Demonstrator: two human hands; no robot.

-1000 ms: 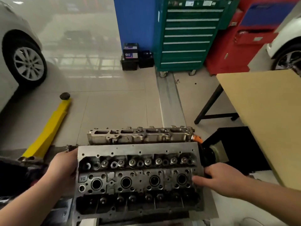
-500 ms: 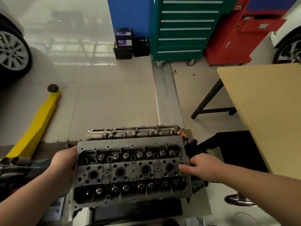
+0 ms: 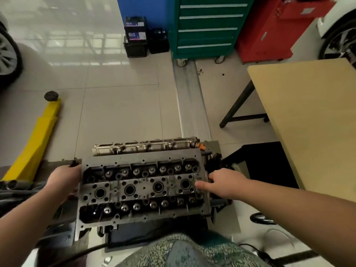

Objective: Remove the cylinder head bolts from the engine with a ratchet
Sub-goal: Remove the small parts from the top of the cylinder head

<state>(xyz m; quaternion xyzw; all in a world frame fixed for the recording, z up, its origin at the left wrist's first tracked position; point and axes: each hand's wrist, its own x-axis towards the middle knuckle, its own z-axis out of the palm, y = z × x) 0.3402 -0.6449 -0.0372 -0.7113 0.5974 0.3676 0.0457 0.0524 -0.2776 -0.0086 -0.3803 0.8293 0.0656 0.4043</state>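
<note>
Two hands of mine frame the cylinder head (image 3: 142, 186), which sits low in front of me with its top face up. My left hand (image 3: 64, 183) is closed over the head's left end, the fingers wrapped down its side and out of sight, so I have hold of that edge. My right hand (image 3: 224, 183) lies at the right end, half curled, with the thumb (image 3: 201, 184) stretched out flat on the top face beside the rightmost of the four round bores; whether the other fingers grip anything below the edge I cannot tell.

Along the middle of the head runs the row of four dark bores, with rows of small round valve tops in the recessed channels above and below them. Just behind the head, touching or nearly so, lies a paler metal casting (image 3: 146, 146) with an orange plug (image 3: 200, 146) at its right end.

Beyond that is pale tiled floor (image 3: 119, 112) with a metal strip (image 3: 189, 99) running away from me. A yellow floor jack (image 3: 38, 135) lies at the left, angled away, and part of a car wheel (image 3: 7, 53) shows at the far left edge. At the back stand a car battery (image 3: 135, 35), a green drawer cabinet (image 3: 208, 26) on castors and a red cabinet (image 3: 273, 29). To my right is a tan bench (image 3: 312, 116) on black legs, its top bare where I can see it. My patterned trouser knee (image 3: 185, 251) fills the bottom of the view.
</note>
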